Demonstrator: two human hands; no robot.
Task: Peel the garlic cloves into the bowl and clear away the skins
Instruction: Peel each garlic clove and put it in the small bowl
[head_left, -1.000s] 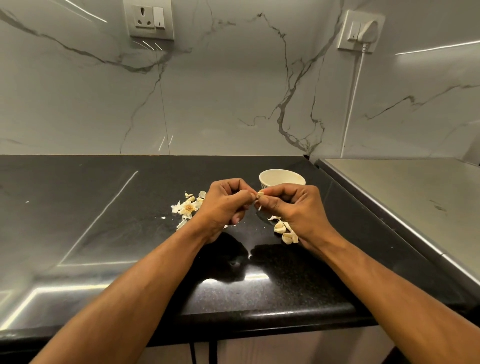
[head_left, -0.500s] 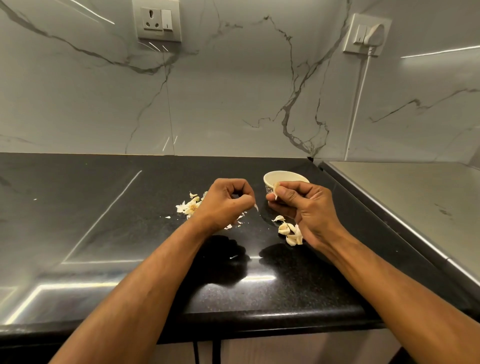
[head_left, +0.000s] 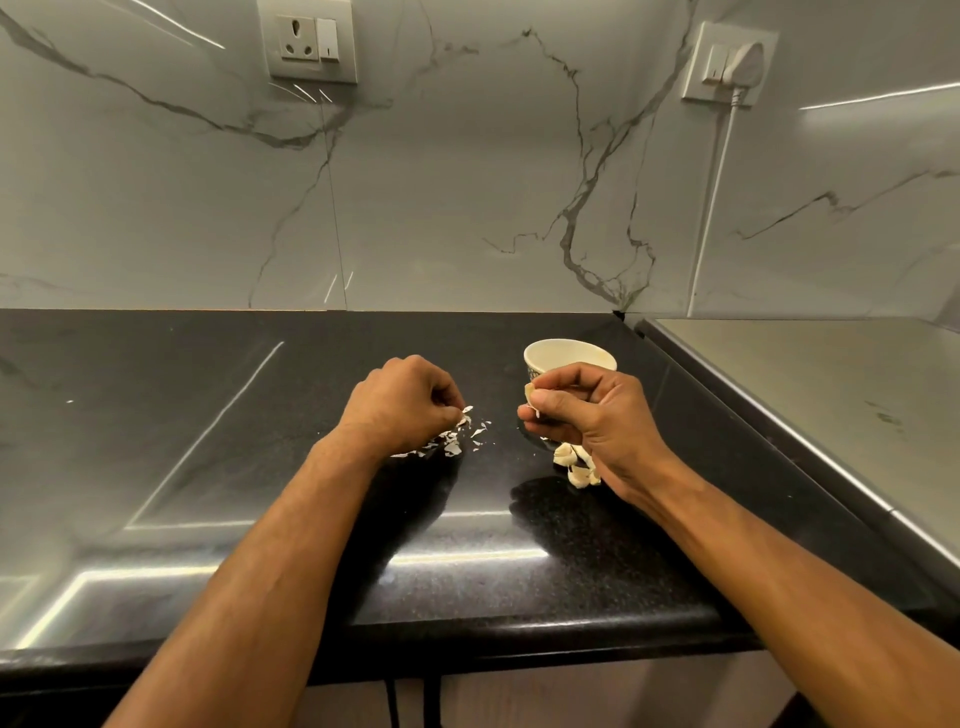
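Observation:
A small cream bowl (head_left: 569, 354) stands on the black countertop (head_left: 208, 415), just behind my right hand (head_left: 587, 415). That hand pinches a pale garlic clove (head_left: 531, 392) between thumb and fingers, close to the bowl's near side. Several unpeeled cloves (head_left: 575, 465) lie on the counter under its heel. My left hand (head_left: 402, 402) is lowered over a scatter of papery skins (head_left: 460, 436) and pinches a small flake of skin (head_left: 466, 410) at its fingertips. What is inside the bowl cannot be seen.
A steel surface (head_left: 831, 395) adjoins the counter on the right, behind a raised edge. A marble wall carries a socket (head_left: 310, 39) at the upper left and a plugged socket (head_left: 730, 62) with a white cable at the upper right.
My hands have parted. The left hand went down and left to the skin pile with a flake of skin; the right hand kept the clove and moved toward the bowl.

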